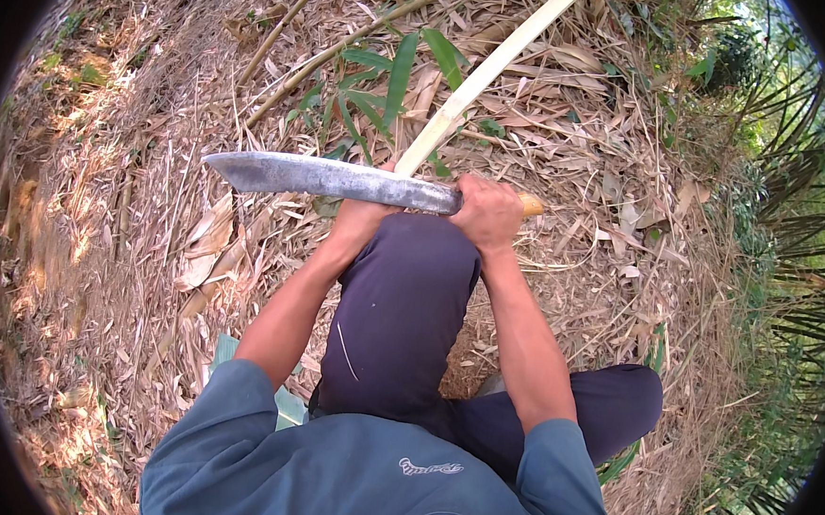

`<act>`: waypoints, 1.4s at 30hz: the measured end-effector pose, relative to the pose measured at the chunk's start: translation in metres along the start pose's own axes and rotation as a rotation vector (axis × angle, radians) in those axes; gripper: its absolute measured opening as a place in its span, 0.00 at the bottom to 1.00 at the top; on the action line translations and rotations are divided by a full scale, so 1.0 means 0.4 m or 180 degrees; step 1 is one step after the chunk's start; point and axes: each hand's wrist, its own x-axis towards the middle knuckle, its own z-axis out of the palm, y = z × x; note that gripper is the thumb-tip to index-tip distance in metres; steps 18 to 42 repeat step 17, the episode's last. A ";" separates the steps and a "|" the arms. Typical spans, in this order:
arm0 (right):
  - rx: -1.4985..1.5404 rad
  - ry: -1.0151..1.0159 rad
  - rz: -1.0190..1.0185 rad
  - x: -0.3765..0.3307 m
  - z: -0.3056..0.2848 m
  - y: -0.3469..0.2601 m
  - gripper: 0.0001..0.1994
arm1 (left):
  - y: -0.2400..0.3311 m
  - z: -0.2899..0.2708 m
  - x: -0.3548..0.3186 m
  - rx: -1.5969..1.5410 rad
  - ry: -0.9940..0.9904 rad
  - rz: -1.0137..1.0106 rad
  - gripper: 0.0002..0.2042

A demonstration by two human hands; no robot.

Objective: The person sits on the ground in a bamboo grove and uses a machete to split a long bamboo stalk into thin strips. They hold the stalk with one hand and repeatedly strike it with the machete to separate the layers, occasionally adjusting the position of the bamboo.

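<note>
My right hand (489,212) is closed round the handle of a machete (332,179), in front of my raised knee. Its broad, dark grey blade points left, nearly level, and the yellowish wooden butt shows past my fist. Behind the blade is my left hand (366,219), its fingers mostly hidden, at the near end of a pale bamboo strip (490,72). It appears to grip that strip, which slants away to the far right. The blade crosses over the strip's near end; whether they touch I cannot tell.
Dry leaf litter (588,164) covers the ground. Green bamboo leaves (400,82) and thin dry stalks (335,50) lie beyond the blade. My bent legs (400,313) are below my hands. Green undergrowth (783,375) stands along the right.
</note>
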 end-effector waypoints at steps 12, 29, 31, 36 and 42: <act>-0.0227 0.0330 -0.0138 -0.011 -0.007 -0.003 0.24 | -0.034 -0.042 -0.062 0.1971 0.0188 0.0635 0.16; -0.0259 0.0125 0.0076 -0.039 -0.006 0.022 0.27 | -0.097 -0.105 -0.236 0.1805 0.0083 -0.0345 0.22; -0.0259 0.0125 0.0076 -0.039 -0.006 0.022 0.27 | -0.097 -0.105 -0.236 0.1805 0.0083 -0.0345 0.22; -0.0259 0.0125 0.0076 -0.039 -0.006 0.022 0.27 | -0.097 -0.105 -0.236 0.1805 0.0083 -0.0345 0.22; -0.0259 0.0125 0.0076 -0.039 -0.006 0.022 0.27 | -0.097 -0.105 -0.236 0.1805 0.0083 -0.0345 0.22</act>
